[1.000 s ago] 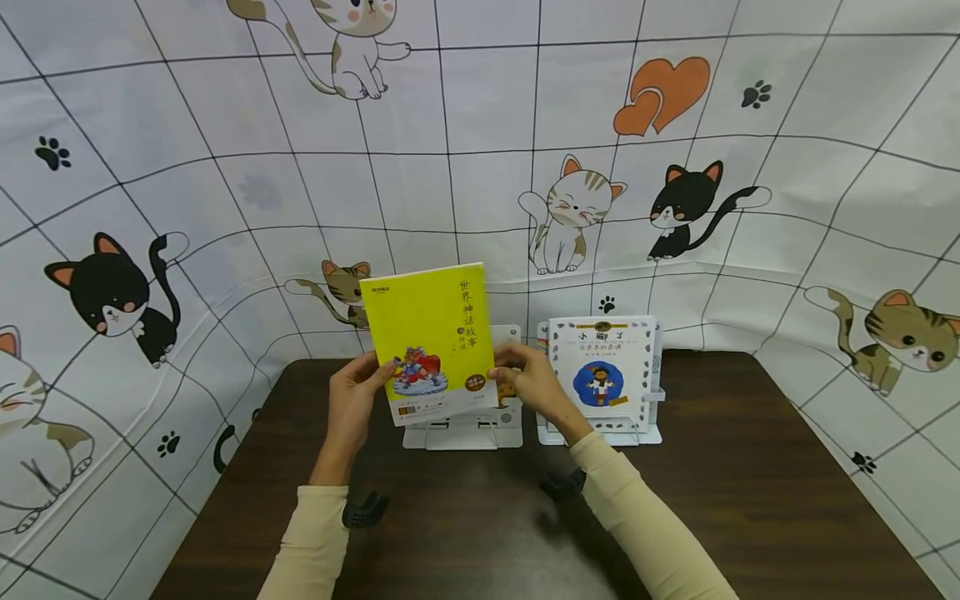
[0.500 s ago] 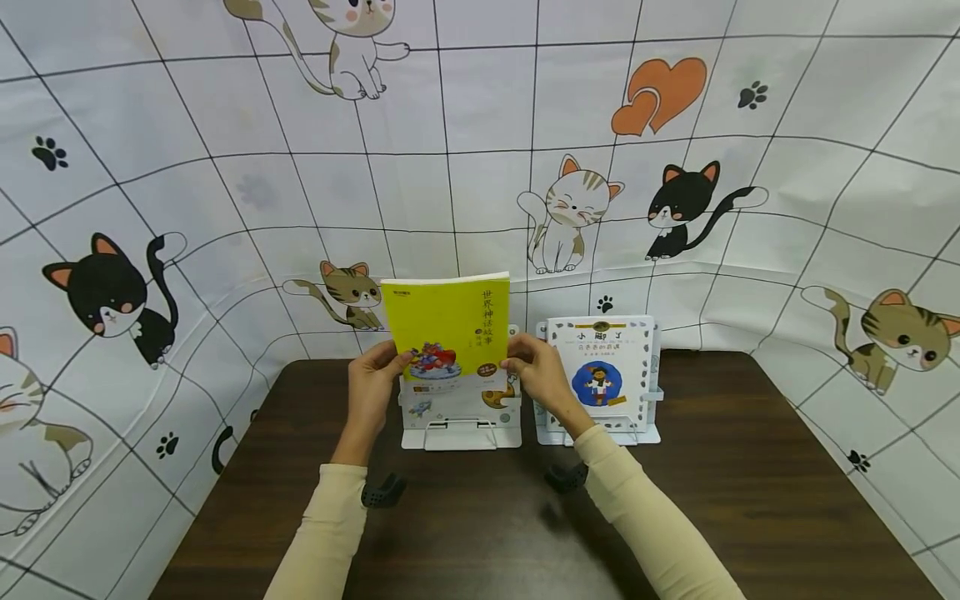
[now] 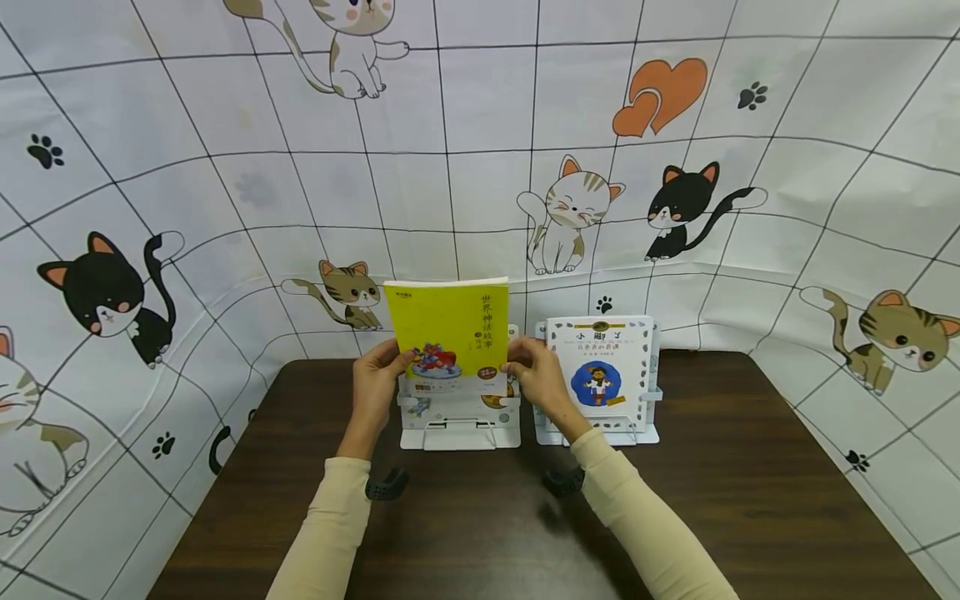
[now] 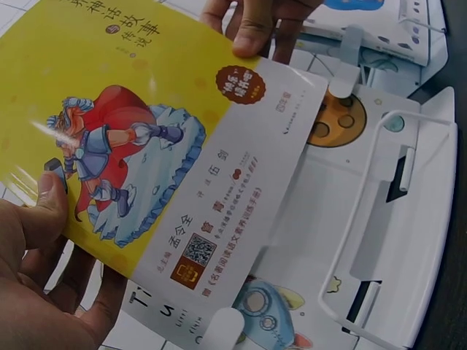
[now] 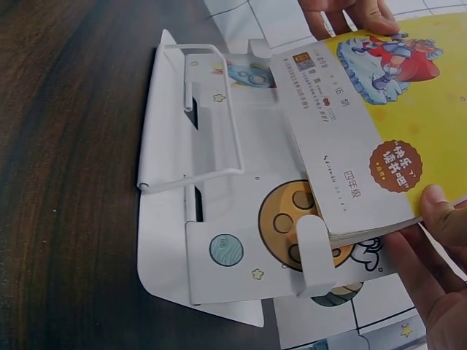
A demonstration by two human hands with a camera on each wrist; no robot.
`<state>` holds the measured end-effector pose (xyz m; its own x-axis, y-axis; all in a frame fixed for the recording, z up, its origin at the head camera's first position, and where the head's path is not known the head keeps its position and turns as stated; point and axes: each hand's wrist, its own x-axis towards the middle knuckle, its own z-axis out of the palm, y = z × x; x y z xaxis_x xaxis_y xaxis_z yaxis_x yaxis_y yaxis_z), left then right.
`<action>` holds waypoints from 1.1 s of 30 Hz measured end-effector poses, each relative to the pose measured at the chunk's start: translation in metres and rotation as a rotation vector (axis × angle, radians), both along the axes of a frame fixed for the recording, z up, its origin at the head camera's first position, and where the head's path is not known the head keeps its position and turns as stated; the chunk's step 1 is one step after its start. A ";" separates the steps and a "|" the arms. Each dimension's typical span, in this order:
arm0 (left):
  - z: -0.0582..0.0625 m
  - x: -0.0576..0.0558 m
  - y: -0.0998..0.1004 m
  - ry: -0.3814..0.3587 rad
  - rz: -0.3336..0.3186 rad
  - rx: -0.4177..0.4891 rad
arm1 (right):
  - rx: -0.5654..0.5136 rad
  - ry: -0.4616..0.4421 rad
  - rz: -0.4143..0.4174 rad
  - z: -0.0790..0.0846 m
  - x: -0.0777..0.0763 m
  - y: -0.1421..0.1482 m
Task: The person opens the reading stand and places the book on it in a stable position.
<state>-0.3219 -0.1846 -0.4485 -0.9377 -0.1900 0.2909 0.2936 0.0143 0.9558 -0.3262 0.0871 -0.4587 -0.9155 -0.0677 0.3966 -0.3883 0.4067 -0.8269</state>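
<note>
A yellow paperback book (image 3: 442, 321) with a white lower band is held upright in front of a white book stand (image 3: 459, 437). At its left edge my left hand (image 3: 375, 385) pinches it, the thumb on the cover and the fingers behind. My right hand (image 3: 542, 377) pinches the opposite edge likewise. In the right wrist view the book's lower edge (image 5: 303, 157) overlaps the stand's printed back panel, close to a white side clip (image 5: 315, 251). The stand's wire page holder (image 4: 357, 219) sits below the book, its front bar standing out from the panel.
Just to the right, a second stand (image 3: 654, 433) carries a white book (image 3: 600, 367) with a round blue picture. Both stand on a dark wooden table (image 3: 480, 533). A cat-print cloth (image 3: 480, 200) hangs behind.
Both hands have brought the yellow book rightward and straightened it in front of the left stand. During the last half second it has lowered slightly; both hands keep their hold.
</note>
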 end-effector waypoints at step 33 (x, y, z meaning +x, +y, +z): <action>-0.020 0.000 0.001 0.050 0.183 -0.447 | 0.124 0.127 -0.182 -0.026 0.012 -0.013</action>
